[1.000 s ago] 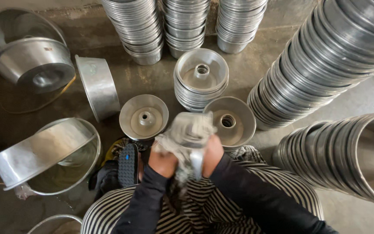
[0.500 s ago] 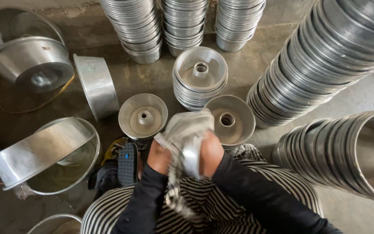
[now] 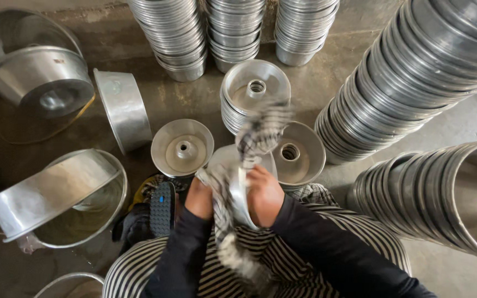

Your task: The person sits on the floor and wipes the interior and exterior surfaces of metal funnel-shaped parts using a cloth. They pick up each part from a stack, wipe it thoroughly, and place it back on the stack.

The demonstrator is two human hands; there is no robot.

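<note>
Gripping a round shiny aluminium pan (image 3: 242,190) in my right hand (image 3: 265,194), I am bracing it while my left hand (image 3: 200,197), closed on a checked grey cloth (image 3: 223,190), is rubbing it.

**One head camera, looking steeply down**

I have a single view, from the camera on the person's head, so no second view overlaps it. It faces almost straight down over the lap onto a concrete floor (image 3: 354,66). Nearest the lens, at the bottom edge, are the striped clothing and dark sleeves; the left hand (image 3: 199,200) and right hand (image 3: 264,194) sit close, just below centre. The far edge cuts off three upright stacks of metal pans (image 3: 233,33). On the right, leaning stacks (image 3: 415,83) run out of frame. On the left, loose pans (image 3: 40,83) reach the border.
</note>
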